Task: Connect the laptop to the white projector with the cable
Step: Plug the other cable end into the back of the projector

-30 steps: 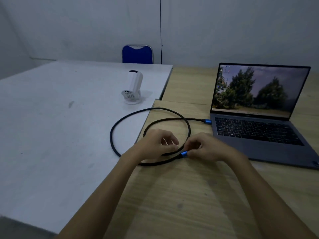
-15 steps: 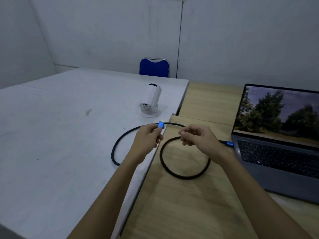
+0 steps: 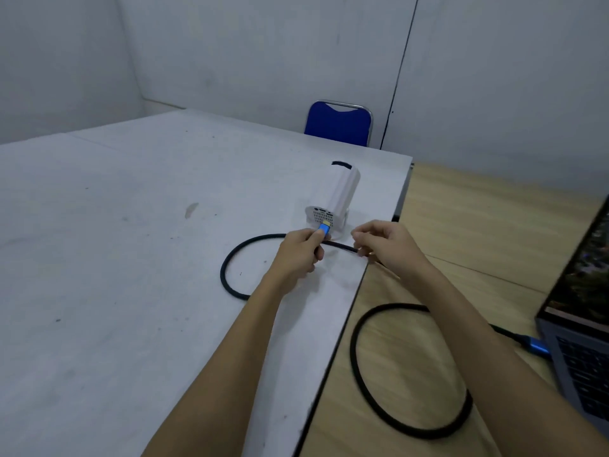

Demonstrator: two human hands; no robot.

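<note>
The white projector (image 3: 339,196) stands on the grey table, its vented port side facing me. My left hand (image 3: 298,255) grips the blue plug (image 3: 324,229) of the black cable (image 3: 227,278), with the plug's tip just short of the projector's ports. My right hand (image 3: 387,245) pinches the cable a little behind the plug. The cable loops over the wooden table, and its other blue plug (image 3: 535,347) sits in the left side of the open laptop (image 3: 580,351) at the right edge.
The grey table (image 3: 115,258) butts against the lower wooden table (image 3: 461,225); its edge runs diagonally between my arms. A blue chair (image 3: 337,123) stands behind the grey table against the wall.
Both hands have carried the cable's free end from the wooden table up to the projector. The blue plug passed into my left hand, and my view has swung left toward the projector.
</note>
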